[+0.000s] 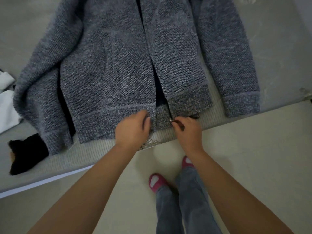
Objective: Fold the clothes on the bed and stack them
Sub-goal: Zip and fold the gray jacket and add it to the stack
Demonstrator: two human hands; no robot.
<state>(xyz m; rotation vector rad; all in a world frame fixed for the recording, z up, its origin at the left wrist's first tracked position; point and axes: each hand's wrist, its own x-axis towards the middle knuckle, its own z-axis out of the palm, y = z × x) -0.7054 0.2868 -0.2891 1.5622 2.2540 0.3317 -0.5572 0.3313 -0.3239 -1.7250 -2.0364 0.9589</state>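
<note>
The grey cardigan lies spread, front open, at the near edge of the bed. The left hand grips the left hem corner; the right hand pinches the right one, fingers curled tight. If either grip slips, the loose fronts could skew and the fold go crooked.

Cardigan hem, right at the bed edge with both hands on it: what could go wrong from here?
1. The cardigan hem overhangs the bed edge, so a pull may drag it onto the floor.
2. The front panels gape apart between the left hand and right hand; folding now could set them crooked.
3. The left sleeve lies bunched near the black garment and white cloth and might catch them.
</note>
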